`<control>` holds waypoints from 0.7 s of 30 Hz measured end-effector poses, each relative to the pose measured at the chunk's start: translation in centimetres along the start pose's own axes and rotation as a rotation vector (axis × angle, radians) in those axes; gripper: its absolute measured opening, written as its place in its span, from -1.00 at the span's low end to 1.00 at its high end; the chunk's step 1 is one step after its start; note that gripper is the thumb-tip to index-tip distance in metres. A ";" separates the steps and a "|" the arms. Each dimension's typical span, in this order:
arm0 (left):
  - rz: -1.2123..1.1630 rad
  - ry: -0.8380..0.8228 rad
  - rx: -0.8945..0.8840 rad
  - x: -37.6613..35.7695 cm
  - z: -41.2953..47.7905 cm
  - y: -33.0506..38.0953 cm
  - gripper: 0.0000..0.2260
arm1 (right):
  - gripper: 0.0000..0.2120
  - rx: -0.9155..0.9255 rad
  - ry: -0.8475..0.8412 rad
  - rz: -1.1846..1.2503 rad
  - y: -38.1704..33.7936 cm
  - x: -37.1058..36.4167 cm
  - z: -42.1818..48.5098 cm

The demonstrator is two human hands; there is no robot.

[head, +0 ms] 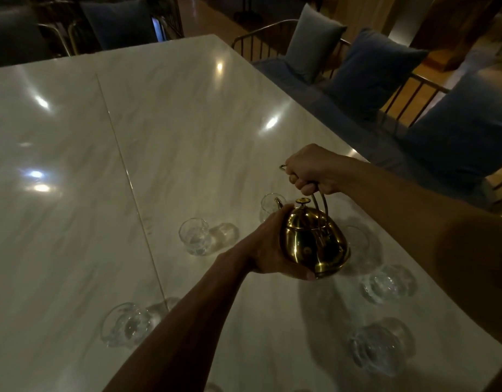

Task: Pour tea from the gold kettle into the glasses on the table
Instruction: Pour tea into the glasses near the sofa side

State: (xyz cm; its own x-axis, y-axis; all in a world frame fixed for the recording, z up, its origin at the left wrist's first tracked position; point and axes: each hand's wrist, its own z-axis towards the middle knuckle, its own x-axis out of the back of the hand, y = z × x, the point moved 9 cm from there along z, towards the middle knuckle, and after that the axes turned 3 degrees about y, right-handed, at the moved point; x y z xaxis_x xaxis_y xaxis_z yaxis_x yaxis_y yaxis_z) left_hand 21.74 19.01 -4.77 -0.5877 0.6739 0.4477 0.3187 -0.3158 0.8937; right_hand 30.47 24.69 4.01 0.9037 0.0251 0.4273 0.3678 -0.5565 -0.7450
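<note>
Holding the gold kettle (314, 239) up off the table (187, 131) with both hands, tipped forward so the spout (278, 203) points away and sits right over the rim of the far glass (269, 206). The right hand (310, 171) is wrapped in a fist around the top of the wire handle (319, 203), fingers curled tight on it. The left hand (268, 247) cups the kettle's belly from the left and underneath, fingers closed against the metal, thumb up near the spout side. The little knob lid (301, 201) is on. Can't tell if any tea is actually coming out, the spout tip is too small and dark to see a stream.

Glasses are scattered all around on the white marble top: one clear tumbler (194, 236) just left of the left wrist, another glass (125, 325) nearer the camera on the left, partly tucked beside the forearm. On the right there's one (357, 239) mostly hidden behind the kettle, then two more (385, 284) (377, 348) closer to the camera. They all look clear, hard to say if anything's in them.

Across the table on the right, a bench with blue cushions (377, 72) runs along the table edge. Room's pretty dim, ceiling lights reflecting off the tabletop
</note>
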 end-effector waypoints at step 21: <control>-0.090 -0.083 0.051 -0.1 1.4 -1.0 0.03 | -0.81 -0.071 -0.045 -0.013 0.2 0.3 2.5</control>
State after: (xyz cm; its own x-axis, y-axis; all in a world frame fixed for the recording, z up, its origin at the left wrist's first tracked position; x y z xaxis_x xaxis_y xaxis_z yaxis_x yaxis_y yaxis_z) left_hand 22.55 20.20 -5.75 -0.5526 0.7518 0.3597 0.3057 -0.2186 0.9267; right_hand 31.32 26.64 2.69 0.9086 0.0693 0.4120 0.3645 -0.6133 -0.7007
